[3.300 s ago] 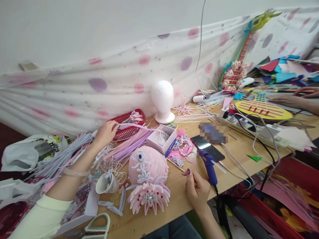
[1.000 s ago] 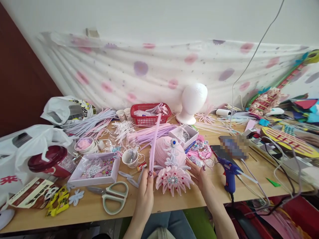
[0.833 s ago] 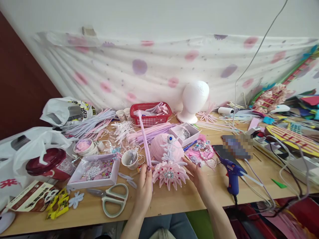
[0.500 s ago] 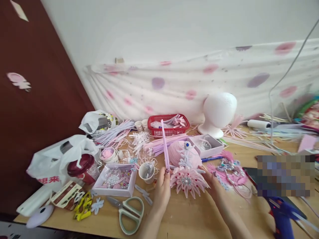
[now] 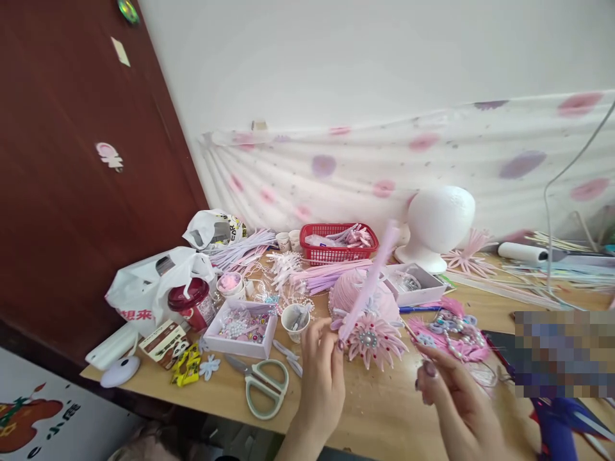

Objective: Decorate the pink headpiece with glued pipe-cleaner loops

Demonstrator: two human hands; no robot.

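Surface [image 5: 379,413]: wooden, bearing the items below.

Foam head [image 5: 442,221]: white, upright, beyond the headpiece and towards your right; probably light.

Headpiece [image 5: 344,296]: pink, rounded, in front of you between your hands; whether it rests or is lifted, cannot tell. Likely light, soft outside and easily crushed. Best held low on the rounded body, from both sides. Long axis near to far: rounded part away from you, flower at your end.

Left hand [image 5: 321,381]: fingers closed on the strip's lower end, beside the flower.

Right hand [image 5: 459,400]: apart from the left, beyond the flower's right side, thumb and fingers drawn in; whether they grip the stick, cannot tell.

Strip [image 5: 368,282]: pale lilac, fuzzy-looking, in your left hand, in front of the headpiece. Probably very light, bendable, not slippery, prone to sway at the free end. Best pinched near the end being guided. Long axis slants, free end pointing up, away and to your right.

Flower [image 5: 369,339]: pink petals, pearly centre, facing you. Petal tips look delicate; better handled from behind.

Stick [image 5: 412,334]: thin, at your right fingertips, probably stiff and light; axis slants from your fingers towards the headpiece.
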